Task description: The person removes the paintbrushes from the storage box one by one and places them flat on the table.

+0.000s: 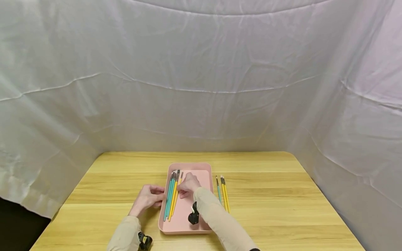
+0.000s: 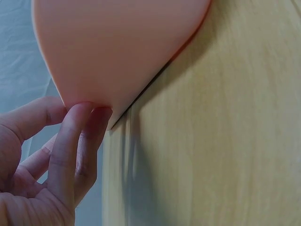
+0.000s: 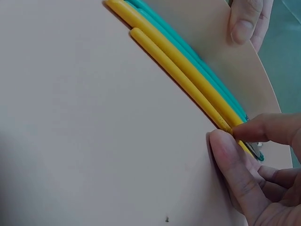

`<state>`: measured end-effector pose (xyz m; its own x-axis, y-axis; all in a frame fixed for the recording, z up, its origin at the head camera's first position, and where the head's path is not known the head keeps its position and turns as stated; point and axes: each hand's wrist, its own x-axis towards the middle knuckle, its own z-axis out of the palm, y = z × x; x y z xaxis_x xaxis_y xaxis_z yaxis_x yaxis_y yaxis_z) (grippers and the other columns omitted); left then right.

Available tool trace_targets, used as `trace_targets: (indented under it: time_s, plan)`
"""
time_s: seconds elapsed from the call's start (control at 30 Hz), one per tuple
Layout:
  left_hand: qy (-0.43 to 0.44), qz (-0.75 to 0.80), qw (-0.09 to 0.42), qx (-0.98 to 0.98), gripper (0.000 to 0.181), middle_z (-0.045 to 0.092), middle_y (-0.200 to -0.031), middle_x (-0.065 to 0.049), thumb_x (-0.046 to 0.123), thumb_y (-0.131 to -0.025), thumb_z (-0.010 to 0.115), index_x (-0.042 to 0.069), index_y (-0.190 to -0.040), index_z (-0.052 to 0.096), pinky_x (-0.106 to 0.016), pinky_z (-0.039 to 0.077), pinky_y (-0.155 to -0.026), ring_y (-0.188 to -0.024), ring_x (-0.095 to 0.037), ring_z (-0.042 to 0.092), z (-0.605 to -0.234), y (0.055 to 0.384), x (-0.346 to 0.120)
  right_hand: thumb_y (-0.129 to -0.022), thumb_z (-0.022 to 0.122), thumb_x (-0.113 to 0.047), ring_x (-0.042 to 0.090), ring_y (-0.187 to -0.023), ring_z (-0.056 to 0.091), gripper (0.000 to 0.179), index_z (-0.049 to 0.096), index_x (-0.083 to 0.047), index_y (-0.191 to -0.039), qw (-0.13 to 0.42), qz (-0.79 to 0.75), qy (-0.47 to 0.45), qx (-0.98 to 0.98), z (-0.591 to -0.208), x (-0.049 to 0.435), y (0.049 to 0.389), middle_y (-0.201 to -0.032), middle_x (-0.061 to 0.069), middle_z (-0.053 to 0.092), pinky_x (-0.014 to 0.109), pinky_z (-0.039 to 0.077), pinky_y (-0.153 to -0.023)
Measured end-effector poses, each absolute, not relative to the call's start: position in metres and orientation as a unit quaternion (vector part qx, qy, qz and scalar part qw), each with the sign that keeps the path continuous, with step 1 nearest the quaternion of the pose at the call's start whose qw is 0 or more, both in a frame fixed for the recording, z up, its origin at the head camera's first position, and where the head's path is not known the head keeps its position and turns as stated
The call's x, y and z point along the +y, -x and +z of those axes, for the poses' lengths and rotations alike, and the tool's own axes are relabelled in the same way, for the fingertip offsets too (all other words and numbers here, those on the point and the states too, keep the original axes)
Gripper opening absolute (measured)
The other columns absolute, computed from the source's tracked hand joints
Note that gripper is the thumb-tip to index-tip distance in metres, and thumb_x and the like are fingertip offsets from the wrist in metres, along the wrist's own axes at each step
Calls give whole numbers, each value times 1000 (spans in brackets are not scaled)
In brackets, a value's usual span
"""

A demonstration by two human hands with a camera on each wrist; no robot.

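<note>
A pink tray (image 1: 182, 221) stands on the table with several teal paintbrushes (image 1: 168, 200) and two yellow ones lying side by side along its left wall, bristles toward the far end. My right hand (image 1: 189, 183) reaches into the tray and pinches the inner yellow paintbrush (image 3: 180, 79) near its ferrule, between thumb and forefinger. That brush lies against the other yellow paintbrush (image 3: 176, 60). On the tray's left side, my left hand (image 1: 147, 199) holds the wall, its fingers (image 2: 70, 141) against the outside and one fingertip over the rim.
To the right of the tray, a teal paintbrush (image 1: 218, 191) and two yellow paintbrushes (image 1: 225, 195) lie on the wooden table (image 1: 282, 202), partly behind my right sleeve. Grey cloth (image 1: 201, 115) hangs around the table's back and sides. A tiny dark speck (image 3: 167, 219) sits on the tray floor.
</note>
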<state>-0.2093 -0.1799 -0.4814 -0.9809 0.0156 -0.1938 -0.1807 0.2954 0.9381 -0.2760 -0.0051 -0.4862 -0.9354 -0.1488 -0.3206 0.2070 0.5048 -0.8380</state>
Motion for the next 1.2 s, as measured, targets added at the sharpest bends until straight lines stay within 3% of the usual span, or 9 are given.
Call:
trace_targets:
  time_s: [0.5,0.97,1.2]
  plan:
    - [47,594,83,799,35,74,-94,-20,-3,-83,73,-17,-114,64,-31,63,-60,-71,-17,70,-482,209,-179,-79,76,-3,13,-36,58,17,60,-3,-73,160,-471,-29,867,-489,-8,277,-54,11,66,25,54,-40]
    - [56,588,82,803,35,74,-94,-18,-3,-83,74,-16,-114,65,-31,62,-60,-71,-16,69,-481,210,-179,-86,65,-2,11,-40,58,16,64,2,-70,205,-532,-14,822,-483,3,276,-56,8,62,29,62,-53]
    - [57,587,81,803,34,74,-92,-17,-3,-83,73,-16,-113,65,-30,62,-59,-70,-16,68,-480,209,-179,-85,61,3,12,-47,60,14,53,-4,-77,212,-565,2,798,-483,12,276,-64,11,65,30,63,-57]
